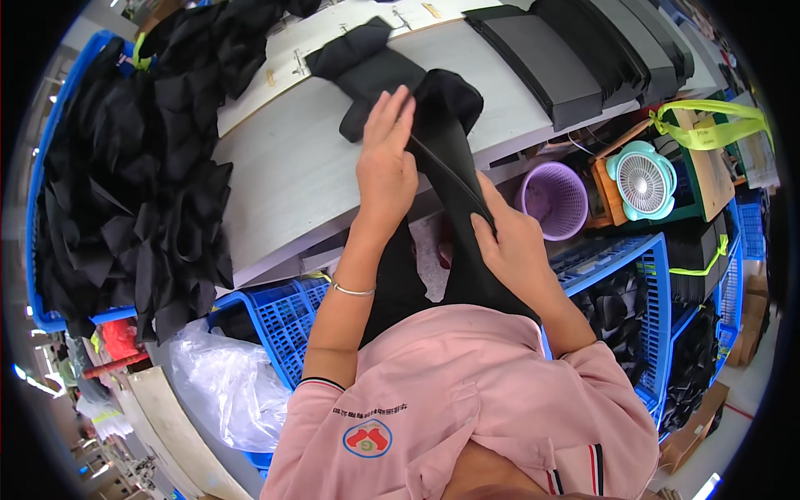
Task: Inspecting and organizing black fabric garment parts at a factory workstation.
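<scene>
A black cut fabric piece [443, 137] with folded lobes at its far end lies across the table edge and hangs down toward my lap. My left hand [387, 162] rests against its left side, fingers stretched out and close together, slightly blurred. Lower down on the right, my right hand [512, 242] pinches the piece's edge between thumb and fingers. The fingertips of that hand are partly hidden by the cloth. Beyond my left hand, the far end of the fabric spreads over the white tabletop [287, 179].
Left stands a blue crate [40, 250] heaped with black fabric pieces [125, 200]. Stacked black panels [542, 62] lie at the table's far right. Below them are a purple basket [553, 200] and a turquoise fan [642, 179]. Blue crates [654, 308] flank me; clear plastic [229, 387] lies lower left.
</scene>
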The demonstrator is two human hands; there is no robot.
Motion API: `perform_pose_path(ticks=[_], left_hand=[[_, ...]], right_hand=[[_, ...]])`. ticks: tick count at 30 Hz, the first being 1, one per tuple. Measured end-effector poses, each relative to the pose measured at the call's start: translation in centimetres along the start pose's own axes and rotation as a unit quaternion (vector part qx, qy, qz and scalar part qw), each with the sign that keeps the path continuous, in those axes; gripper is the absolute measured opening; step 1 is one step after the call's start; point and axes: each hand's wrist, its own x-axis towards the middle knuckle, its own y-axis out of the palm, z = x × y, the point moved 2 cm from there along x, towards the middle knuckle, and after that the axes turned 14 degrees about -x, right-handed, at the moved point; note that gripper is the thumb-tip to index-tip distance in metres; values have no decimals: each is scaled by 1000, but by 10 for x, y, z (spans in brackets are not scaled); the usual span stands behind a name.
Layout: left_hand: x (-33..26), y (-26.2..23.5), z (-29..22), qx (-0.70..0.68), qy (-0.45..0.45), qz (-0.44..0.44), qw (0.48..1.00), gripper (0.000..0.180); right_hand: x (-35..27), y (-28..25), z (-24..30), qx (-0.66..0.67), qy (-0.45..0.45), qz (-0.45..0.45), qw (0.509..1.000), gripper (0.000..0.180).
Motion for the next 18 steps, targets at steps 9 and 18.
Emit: perform_pose_path(ticks=[9, 18], left_hand=[[4, -12, -31, -82, 56, 99, 990, 64], [-43, -10, -52, -207, -15, 42, 977, 62]], right_hand=[[21, -7, 14, -260, -156, -71, 950, 49], [74, 57, -33, 39, -13, 18, 999, 34]])
